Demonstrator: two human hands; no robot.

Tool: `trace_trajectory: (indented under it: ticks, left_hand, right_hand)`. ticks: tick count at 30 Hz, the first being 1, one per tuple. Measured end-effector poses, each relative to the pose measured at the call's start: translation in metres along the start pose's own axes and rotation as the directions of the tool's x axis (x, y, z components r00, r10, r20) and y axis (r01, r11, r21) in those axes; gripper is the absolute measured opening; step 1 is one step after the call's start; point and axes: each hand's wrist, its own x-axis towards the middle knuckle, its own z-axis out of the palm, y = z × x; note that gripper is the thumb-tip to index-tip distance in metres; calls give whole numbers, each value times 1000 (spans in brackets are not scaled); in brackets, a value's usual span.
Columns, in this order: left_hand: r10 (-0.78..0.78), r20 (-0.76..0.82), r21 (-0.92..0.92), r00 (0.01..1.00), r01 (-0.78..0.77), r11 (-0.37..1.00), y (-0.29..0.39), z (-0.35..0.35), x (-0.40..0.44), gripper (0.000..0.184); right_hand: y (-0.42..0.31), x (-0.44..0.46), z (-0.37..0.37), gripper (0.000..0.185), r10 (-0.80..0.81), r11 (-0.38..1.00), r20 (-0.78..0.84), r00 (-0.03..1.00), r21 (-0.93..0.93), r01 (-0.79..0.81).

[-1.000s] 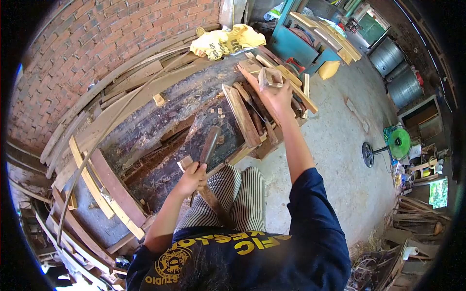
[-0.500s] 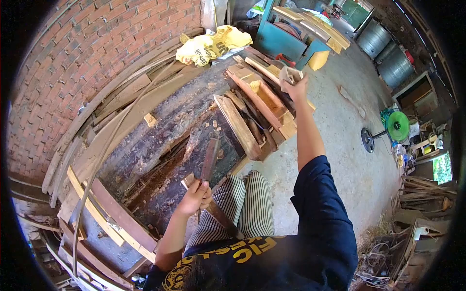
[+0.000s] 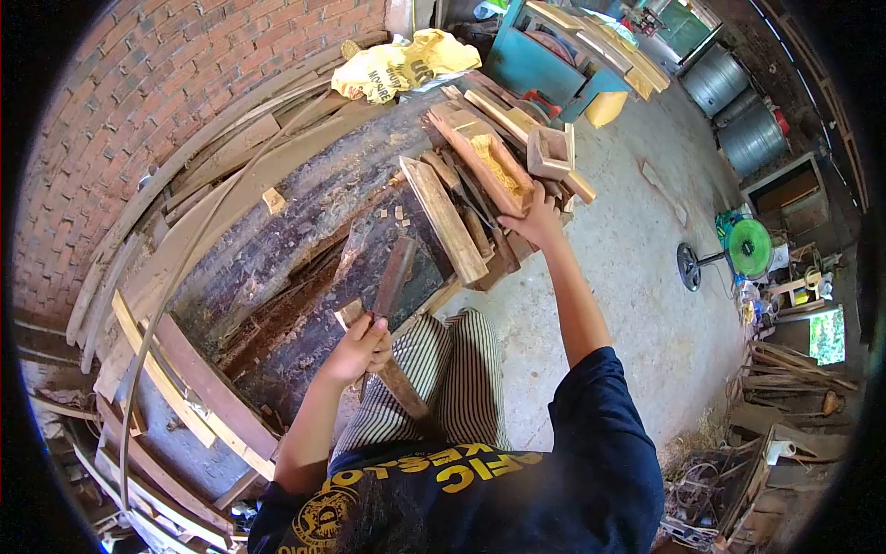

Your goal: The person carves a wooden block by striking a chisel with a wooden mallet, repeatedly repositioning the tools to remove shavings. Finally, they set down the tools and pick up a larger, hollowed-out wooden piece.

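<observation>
My left hand (image 3: 360,353) is closed around a long dark wooden bar (image 3: 395,277), which slants over my lap. A pale wooden end (image 3: 349,314) sticks out beside that hand; how it joins the bar is hidden. My right hand (image 3: 535,222) grips the near end of a reddish wooden trough (image 3: 454,140), fingers on one side and thumb on the other. Yellow crumbly material (image 3: 496,164) lies inside the trough. Just beyond my right hand, a small open wooden box (image 3: 551,152) rests on the boards.
Long tools (image 3: 471,198) lie between the trough and a pale wooden piece (image 3: 448,222). The dark worktop (image 3: 277,245) carries chips and splits. A yellow sack (image 3: 406,66) lies at its far end. Planks (image 3: 212,397) lean at left; a green fan (image 3: 748,245) stands at right.
My right hand has let go of the small box, now resting on the boards, and come down to the trough's near end. More yellow material shows in the trough. My left hand keeps its hold.
</observation>
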Motion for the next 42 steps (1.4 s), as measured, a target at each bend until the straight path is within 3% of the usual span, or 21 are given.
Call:
trace_trajectory:
  ticks: [3,4,5,6,7,8,11,13,14,16,17,19,21,23,25,27,29,33,35,38,42]
  left_hand:
    - [9,-8,14,1000,-9,1000,-1,0,1,29]
    - [18,-8,14,1000,-18,1000,1,1,0,29]
    - [21,4,8,1000,-21,1000,2,1,-1,27]
    - [23,13,-2,1000,-23,1000,3,1,-2,26]
    - [28,6,-9,1000,-28,1000,2,1,-2,26]
    - [20,-1,-8,1000,-20,1000,1,1,-1,26]
    - [13,-16,5,1000,-13,1000,2,1,-1,27]
    - [14,-25,9,1000,-13,1000,0,1,-1,27]
    - [13,-18,23,1000,-12,1000,-1,0,0,26]
    - [18,-22,29,1000,-17,999,-4,-2,0,26]
    - [53,-30,11,998,-53,999,-6,-2,-1,25]
    - [93,-60,-15,994,-94,995,-23,-3,-7,25]
    - [439,-66,299,896,-402,866,-51,-8,-17,35]
    - [466,-88,338,880,-414,845,-62,-5,-50,46]
    - [603,-39,596,797,-466,653,-80,-1,-80,50]
    - [594,-96,585,799,-437,683,-102,-7,-99,51]
    - [545,-191,638,816,-319,701,-115,-12,-116,48]
    - [536,-287,518,794,-342,784,-138,-23,-124,43]
    - [583,-279,609,763,-329,721,-135,-23,-126,38]
    - [645,-187,765,741,-302,569,-114,-11,-139,38]
    - [614,-161,811,772,-251,529,-117,-6,-136,41]
  right_hand:
    - [15,10,0,111,-149,988,28,988,51,147]
    - [14,8,-2,95,-175,981,-63,983,79,180]
    - [15,16,-3,95,-185,979,-67,981,78,190]
    - [24,28,0,85,-136,870,12,991,480,113]
    - [12,27,-9,76,-121,613,112,986,790,-15]
    - [8,23,-24,56,-76,501,288,955,839,-213]
    - [-7,5,-48,55,-87,458,380,921,836,-302]
    - [-8,-2,-46,56,-120,419,391,913,853,-310]
    - [-10,-8,-42,61,-150,456,296,943,867,-200]
    - [-27,-34,-46,75,-170,600,148,974,800,-17]
    - [-38,-50,-49,75,-182,601,157,971,799,-16]
    - [-54,-83,-48,85,-360,738,-151,921,558,380]
    - [-59,-112,-39,84,-357,768,-104,928,533,355]
    - [-76,-146,-42,84,-338,868,-98,936,352,351]
    - [-77,-167,-25,85,-364,852,-103,926,364,376]
    - [-82,-180,-11,86,-388,838,-110,915,372,400]
    - [-93,-190,1,86,-460,851,-140,877,213,480]
    - [-118,-204,34,85,-450,863,-70,890,220,454]
    - [-126,-208,48,87,-489,842,-133,862,184,506]
    - [-149,-222,51,89,-457,872,-52,888,172,459]
    - [-165,-236,73,88,-404,903,-90,910,122,412]
